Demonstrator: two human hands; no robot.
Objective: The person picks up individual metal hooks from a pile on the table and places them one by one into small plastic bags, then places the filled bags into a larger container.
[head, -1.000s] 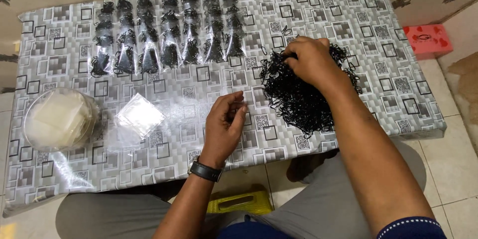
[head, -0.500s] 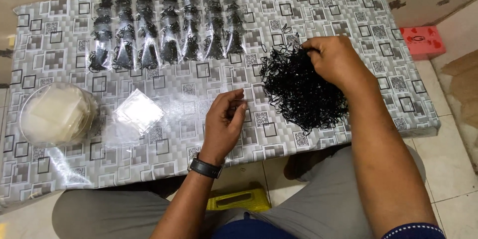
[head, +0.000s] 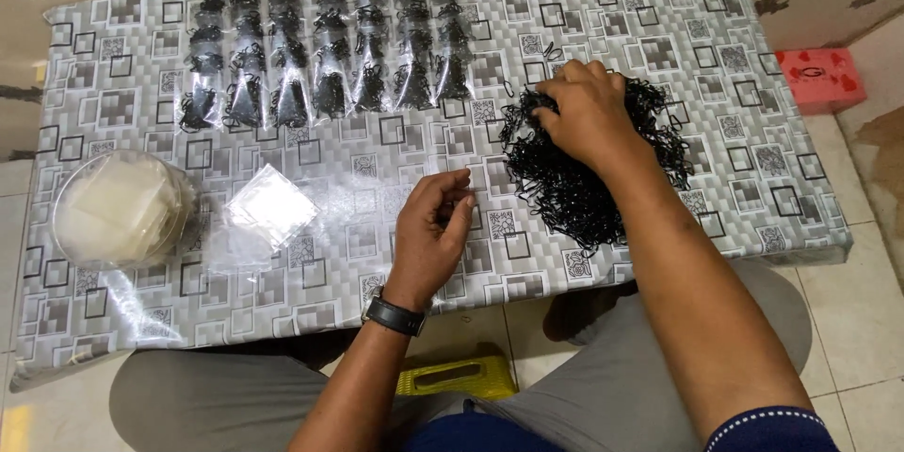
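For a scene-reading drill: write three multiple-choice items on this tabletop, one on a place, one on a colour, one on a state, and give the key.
1. Where is the right hand?
A. On the pile of small bands
B. On the round clear container
C. On the floor

2. What colour are the small bands in the pile?
A. White
B. Black
C. Red

3. How is the left hand placed?
A. Flat and spread on the filled clear packets
B. Raised a little over the patterned tablecloth, fingers curled, left of the pile
C. Gripping the stack of empty clear bags

Key:
1 A, its fingers lie in the pile's upper part.
2 B, the whole heap is black.
3 B, the fingers curl towards the thumb, with a watch on the wrist; what they pinch, if anything, is too small to tell.
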